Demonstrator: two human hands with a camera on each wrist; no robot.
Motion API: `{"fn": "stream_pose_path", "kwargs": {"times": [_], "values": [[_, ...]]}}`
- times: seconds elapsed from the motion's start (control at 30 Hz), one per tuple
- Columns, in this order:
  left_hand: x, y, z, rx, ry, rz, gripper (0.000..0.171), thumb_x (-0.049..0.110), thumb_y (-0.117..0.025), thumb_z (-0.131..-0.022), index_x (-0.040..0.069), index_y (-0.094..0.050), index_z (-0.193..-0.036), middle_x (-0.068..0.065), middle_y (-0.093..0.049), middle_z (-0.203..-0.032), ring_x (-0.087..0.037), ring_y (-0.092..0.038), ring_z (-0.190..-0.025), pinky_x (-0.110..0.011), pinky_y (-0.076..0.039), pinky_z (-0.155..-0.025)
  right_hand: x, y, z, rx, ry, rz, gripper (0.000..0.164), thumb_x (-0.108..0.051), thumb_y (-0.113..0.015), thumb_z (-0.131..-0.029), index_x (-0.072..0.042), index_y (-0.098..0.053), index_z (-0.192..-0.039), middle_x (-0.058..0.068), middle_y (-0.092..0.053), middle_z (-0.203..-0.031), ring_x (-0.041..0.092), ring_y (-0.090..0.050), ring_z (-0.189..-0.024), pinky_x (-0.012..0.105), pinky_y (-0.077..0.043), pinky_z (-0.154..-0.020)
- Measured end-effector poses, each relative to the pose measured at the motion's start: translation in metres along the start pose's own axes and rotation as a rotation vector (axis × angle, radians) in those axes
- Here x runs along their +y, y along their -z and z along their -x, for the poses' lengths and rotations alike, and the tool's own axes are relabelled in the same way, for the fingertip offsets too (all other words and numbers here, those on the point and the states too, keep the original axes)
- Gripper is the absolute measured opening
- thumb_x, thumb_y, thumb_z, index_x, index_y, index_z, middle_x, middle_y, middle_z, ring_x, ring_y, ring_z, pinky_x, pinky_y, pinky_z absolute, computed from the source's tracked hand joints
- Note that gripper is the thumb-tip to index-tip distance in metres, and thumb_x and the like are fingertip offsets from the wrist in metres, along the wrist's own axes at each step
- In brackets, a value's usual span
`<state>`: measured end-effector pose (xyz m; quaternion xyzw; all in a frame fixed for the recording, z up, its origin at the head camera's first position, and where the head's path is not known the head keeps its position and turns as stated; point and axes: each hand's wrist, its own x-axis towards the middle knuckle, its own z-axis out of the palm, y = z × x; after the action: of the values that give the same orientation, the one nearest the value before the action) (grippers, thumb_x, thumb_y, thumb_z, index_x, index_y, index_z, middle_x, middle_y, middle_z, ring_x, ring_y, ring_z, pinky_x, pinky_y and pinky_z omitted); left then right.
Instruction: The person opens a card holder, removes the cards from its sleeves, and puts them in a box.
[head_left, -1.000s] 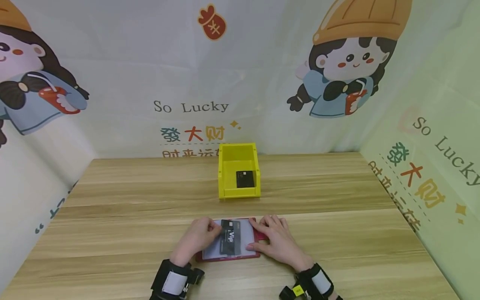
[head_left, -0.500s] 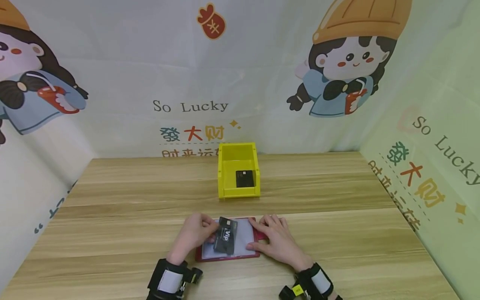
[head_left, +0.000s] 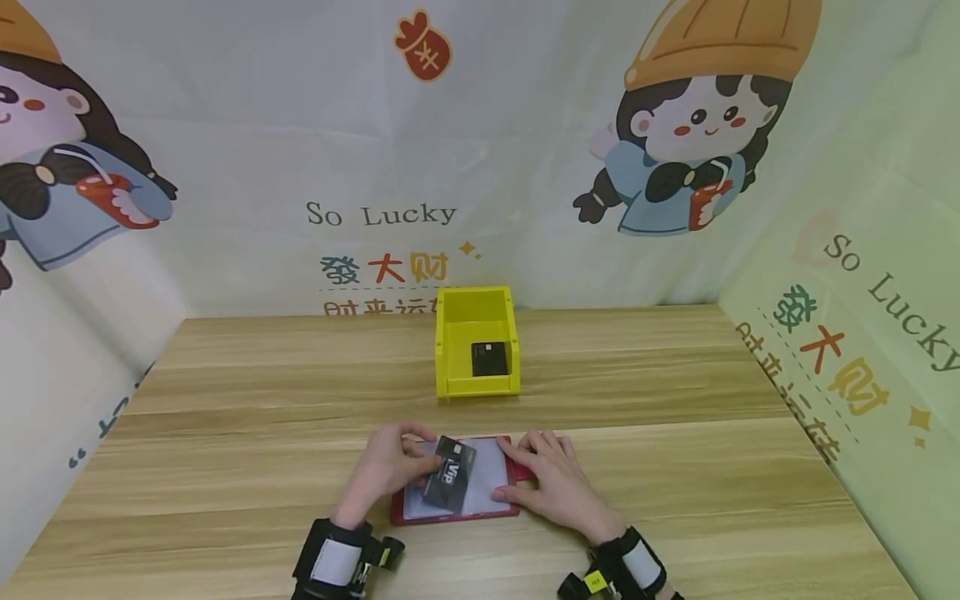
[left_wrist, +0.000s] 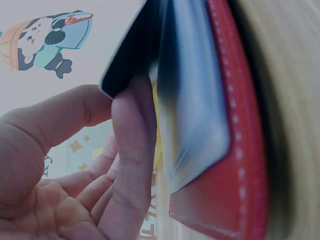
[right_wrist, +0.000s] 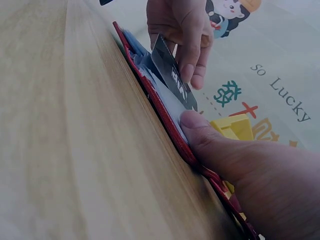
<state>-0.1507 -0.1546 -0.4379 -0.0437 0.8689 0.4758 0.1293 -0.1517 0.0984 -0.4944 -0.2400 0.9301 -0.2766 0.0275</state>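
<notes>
A red card holder (head_left: 453,518) lies opened on the table with its clear plastic sleeves (head_left: 487,467) facing up. Between thumb and finger, my left hand (head_left: 393,461) pinches the left edge of a dark grey card (head_left: 452,492) printed "Vip". The card is lifted and tilted over the sleeves, as the right wrist view also shows. My right hand (head_left: 558,483) rests on the holder's right side, fingers spread; its thumb (right_wrist: 197,125) presses on the sleeve. In the left wrist view the card's dark underside (left_wrist: 132,55) stands above the red stitched edge (left_wrist: 235,115).
Behind the holder stands a yellow bin (head_left: 478,387) with a black card (head_left: 490,359) lying inside. The wooden table (head_left: 262,417) reaches to a printed cloth backdrop (head_left: 525,183) at the back and both sides.
The card, lying along the sleeves before, has been lifted and tilted in my left hand and has shifted slightly left. My right hand keeps its place on the holder.
</notes>
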Motion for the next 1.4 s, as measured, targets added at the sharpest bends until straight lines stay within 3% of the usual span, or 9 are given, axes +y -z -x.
{"fn": "stream_pose_path", "kwargs": {"times": [0.17, 0.37, 0.67, 0.97, 1.17, 1.4], "values": [[-0.002, 0.002, 0.001, -0.033, -0.047, 0.012, 0.027, 0.003, -0.075, -0.085, -0.001, -0.065, -0.11, -0.011, -0.075, -0.08, -0.014, -0.061, -0.058, -0.028, -0.05, -0.056, -0.001, 0.0, 0.0, -0.005, -0.006, -0.001, 0.07, -0.05, -0.076, -0.084, -0.016, -0.058, -0.142, -0.009, -0.04, -0.093, 0.011, -0.033, -0.091, 0.036, -0.022, -0.086], [-0.002, 0.006, 0.003, -0.044, -0.098, -0.012, 0.018, -0.002, -0.072, -0.086, 0.0, -0.069, -0.104, -0.009, -0.072, -0.084, -0.014, -0.06, -0.066, -0.028, -0.049, -0.059, -0.003, 0.002, 0.001, -0.002, -0.003, -0.02, 0.07, -0.049, -0.077, -0.083, -0.016, -0.059, -0.142, -0.008, -0.041, -0.092, 0.012, -0.031, -0.089, 0.035, -0.021, -0.084], [0.003, 0.012, 0.005, -0.026, -0.09, -0.067, 0.018, -0.005, -0.064, -0.09, 0.003, -0.073, -0.103, -0.01, -0.066, -0.092, -0.018, -0.053, -0.078, -0.028, -0.043, -0.062, -0.003, 0.003, 0.001, -0.006, -0.027, -0.034, 0.07, -0.049, -0.077, -0.083, -0.016, -0.058, -0.142, -0.007, -0.043, -0.093, 0.012, -0.033, -0.091, 0.036, -0.022, -0.084], [0.006, 0.005, 0.004, 0.039, -0.1, -0.023, 0.016, -0.002, -0.067, -0.091, 0.004, -0.075, -0.102, -0.01, -0.072, -0.102, -0.016, -0.06, -0.081, -0.028, -0.05, -0.067, 0.0, -0.001, 0.0, 0.012, -0.014, -0.022, 0.069, -0.052, -0.076, -0.083, -0.018, -0.059, -0.141, -0.008, -0.045, -0.094, 0.011, -0.034, -0.091, 0.035, -0.023, -0.085], [0.012, -0.002, -0.004, 0.114, -0.143, -0.007, 0.011, 0.003, -0.071, -0.09, 0.005, -0.078, -0.098, -0.013, -0.073, -0.101, -0.014, -0.056, -0.065, -0.026, -0.042, -0.059, 0.002, -0.002, 0.0, 0.012, -0.02, -0.04, 0.069, -0.053, -0.076, -0.083, -0.019, -0.059, -0.141, -0.008, -0.044, -0.094, 0.012, -0.034, -0.091, 0.036, -0.022, -0.084], [0.018, -0.01, -0.011, 0.098, -0.138, 0.102, 0.017, -0.001, -0.069, -0.09, 0.003, -0.077, -0.105, -0.016, -0.072, -0.11, -0.014, -0.062, -0.07, -0.026, -0.046, -0.065, 0.003, -0.002, 0.0, 0.019, -0.005, -0.032, 0.069, -0.054, -0.075, -0.084, -0.019, -0.059, -0.141, -0.009, -0.044, -0.094, 0.011, -0.033, -0.09, 0.035, -0.022, -0.083]]}}
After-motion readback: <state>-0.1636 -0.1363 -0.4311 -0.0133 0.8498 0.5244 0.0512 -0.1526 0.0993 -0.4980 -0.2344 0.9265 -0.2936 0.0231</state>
